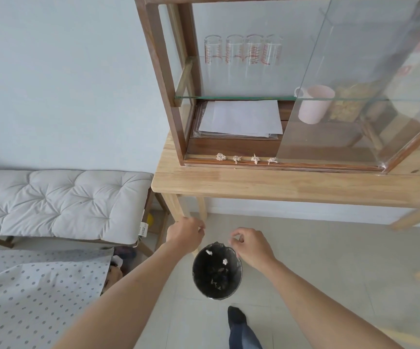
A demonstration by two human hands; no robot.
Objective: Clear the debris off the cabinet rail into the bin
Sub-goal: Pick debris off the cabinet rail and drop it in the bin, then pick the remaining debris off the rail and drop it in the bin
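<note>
Several small crumpled pale debris bits [237,158] lie in a row on the wooden cabinet rail [304,166], left of the sliding glass door. A round black bin [196,278] stands on the floor below the table. Two bright white bits [225,261] show inside its mouth, above darker scraps at the bottom. My left hand [186,231] hovers at the bin's upper left with its fingers curled in and nothing visible in them. Over the bin's upper right rim, my right hand [250,245] has thumb and forefinger slightly apart, with nothing between them.
The cabinet [163,79] sits on a light wooden table [279,185] and holds glasses, papers and a pink mug. A cushioned bench [60,202] stands to the left and a dotted cloth [35,298] lies lower left. My foot [236,318] is just below the bin.
</note>
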